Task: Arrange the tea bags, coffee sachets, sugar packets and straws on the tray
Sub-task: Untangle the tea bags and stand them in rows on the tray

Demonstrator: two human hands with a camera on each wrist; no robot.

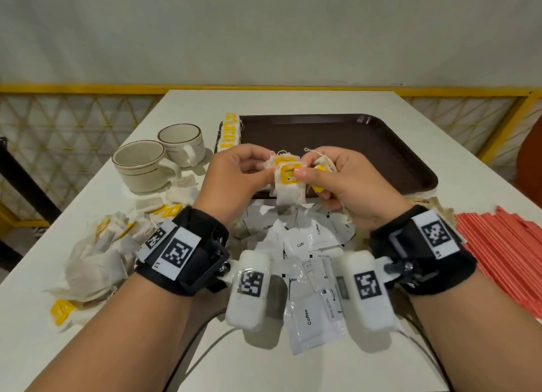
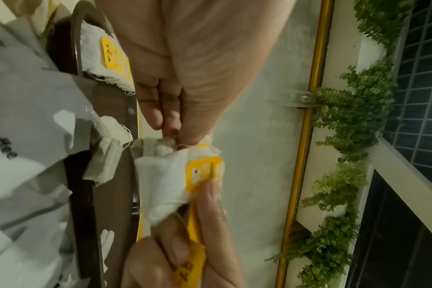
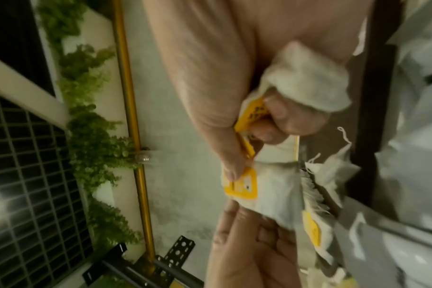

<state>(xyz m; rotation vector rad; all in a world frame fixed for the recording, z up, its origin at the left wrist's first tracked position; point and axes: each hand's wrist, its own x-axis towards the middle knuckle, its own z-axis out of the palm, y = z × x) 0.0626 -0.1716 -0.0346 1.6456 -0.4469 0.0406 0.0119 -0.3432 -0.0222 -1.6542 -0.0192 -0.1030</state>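
Both hands hold a small bunch of white tea bags with yellow tags above the near edge of the dark brown tray. My left hand pinches the bunch from the left; my right hand pinches a yellow tag with the thumb and grips more tea bags in its curled fingers. A row of tea bags lies along the tray's left edge. Loose tea bags are heaped at the left, white coffee sachets lie under my wrists, and red straws lie at the right.
Two cream cups stand left of the tray on the white table. A yellow railing and a grey wall run behind the table. An orange chair back shows at the right edge.
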